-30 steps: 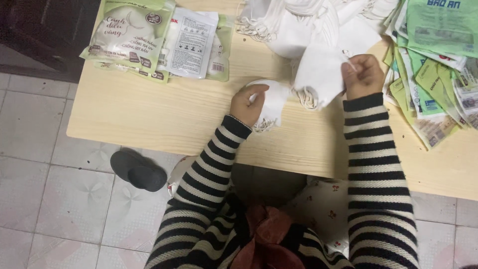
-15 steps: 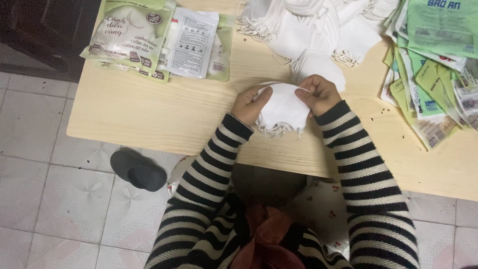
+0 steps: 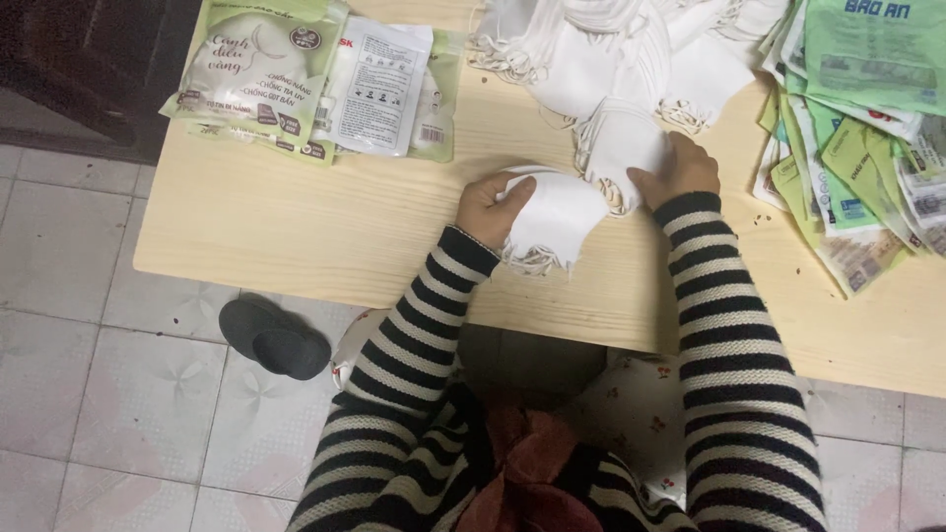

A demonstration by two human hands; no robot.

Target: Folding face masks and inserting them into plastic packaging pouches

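Pale wood table, tiled floor, hands' grip on white masks

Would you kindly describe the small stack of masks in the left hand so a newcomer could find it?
On the pale wooden table, look below the big heap of white masks at the far edge. The stack of white masks lies nearest the person, under the left hand, its ear loops fringing the near edge.
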